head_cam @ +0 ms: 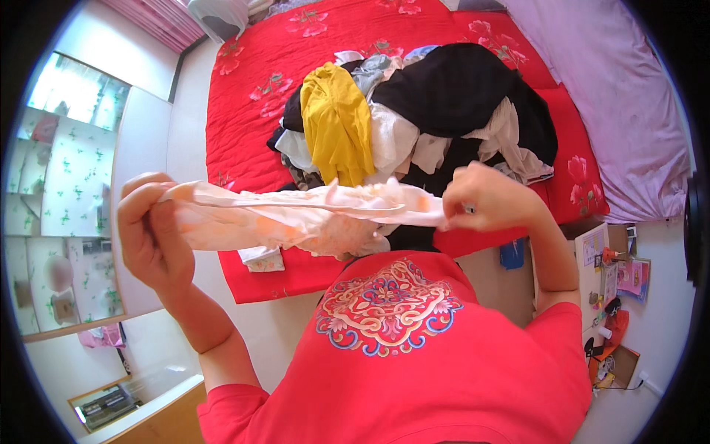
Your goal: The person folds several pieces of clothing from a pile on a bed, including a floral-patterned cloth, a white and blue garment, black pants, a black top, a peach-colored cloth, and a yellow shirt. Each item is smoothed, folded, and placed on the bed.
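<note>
My left hand (155, 227) and my right hand (485, 200) hold a thin pale garment with orange patches (277, 222) stretched sideways between them, in front of my chest. The left fingers grip one end; the right fingers pinch the other and wear a ring. Beyond the garment a heap of clothes lies on a red flowered bedspread (249, 139). In it are a yellow garment (335, 122), a large black garment (449, 89) and several white and beige pieces. A small folded white cloth with a print (263, 260) lies near the bed's front edge, below the stretched garment.
A lilac cloth (615, 100) covers what stands along the bed's right side. At the lower right a white desk (591, 277) holds various small items. A blue box (511, 253) is beside the bed. Glass-fronted cabinets (75, 183) line the left wall.
</note>
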Available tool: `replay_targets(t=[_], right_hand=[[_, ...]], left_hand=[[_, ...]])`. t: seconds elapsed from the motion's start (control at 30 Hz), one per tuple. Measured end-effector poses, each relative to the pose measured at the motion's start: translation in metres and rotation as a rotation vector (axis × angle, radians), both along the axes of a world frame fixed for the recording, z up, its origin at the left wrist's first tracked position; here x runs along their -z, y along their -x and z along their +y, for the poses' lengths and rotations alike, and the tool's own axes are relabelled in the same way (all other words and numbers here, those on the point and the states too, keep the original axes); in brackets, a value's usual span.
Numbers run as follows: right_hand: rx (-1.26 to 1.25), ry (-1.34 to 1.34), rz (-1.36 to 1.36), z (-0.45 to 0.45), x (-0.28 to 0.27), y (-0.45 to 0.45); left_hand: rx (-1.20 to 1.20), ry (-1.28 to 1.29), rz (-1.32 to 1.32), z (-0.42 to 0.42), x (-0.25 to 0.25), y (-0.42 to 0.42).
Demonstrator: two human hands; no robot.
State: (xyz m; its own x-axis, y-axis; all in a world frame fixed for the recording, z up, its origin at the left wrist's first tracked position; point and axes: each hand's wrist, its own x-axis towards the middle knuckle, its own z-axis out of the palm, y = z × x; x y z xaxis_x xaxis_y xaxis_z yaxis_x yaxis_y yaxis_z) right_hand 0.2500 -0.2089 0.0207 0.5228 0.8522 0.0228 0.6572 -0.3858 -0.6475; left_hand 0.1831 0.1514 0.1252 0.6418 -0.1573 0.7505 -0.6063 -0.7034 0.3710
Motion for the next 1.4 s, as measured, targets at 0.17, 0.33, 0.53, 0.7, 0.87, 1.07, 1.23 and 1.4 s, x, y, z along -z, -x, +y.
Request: replay_targets(t=[0.17,0.33,0.53,0.7,0.87,1.07,1.23,1.4], right_hand=[[-0.166,-0.082,0.245,0.016,0.008,0.018],[-0.037,-0.579,0.120,0.080,0.014,0.000],[-0.192,-0.540,0.153,0.154,0.045,0.007],[-0.136,-0.293,-0.002,0.140,0.045,-0.011],[0.072,-0.410,0.070,0.091,0.017,-0.021],[0.305,-0.298,0.037,0.062,-0.034,-0.012],[0.492,-0.404,-0.126,0.058,-0.043,-0.009],[0.627,-0.484,-0.322,0.061,-0.041,-0.004]], left_hand=[[-0.045,-0.017,-0.189,-0.003,0.005,0.014],[-0.039,-0.144,-0.322,-0.009,-0.001,0.013],[-0.146,-0.108,-0.364,0.002,-0.007,0.018],[-0.351,-0.056,-0.337,0.030,-0.008,0.025],[-0.588,0.128,-0.172,0.047,0.003,0.025],[-0.498,0.111,-0.050,0.053,0.020,0.015],[-0.509,0.086,-0.087,0.048,0.018,0.017],[-0.466,0.155,-0.113,0.044,0.017,0.023]])
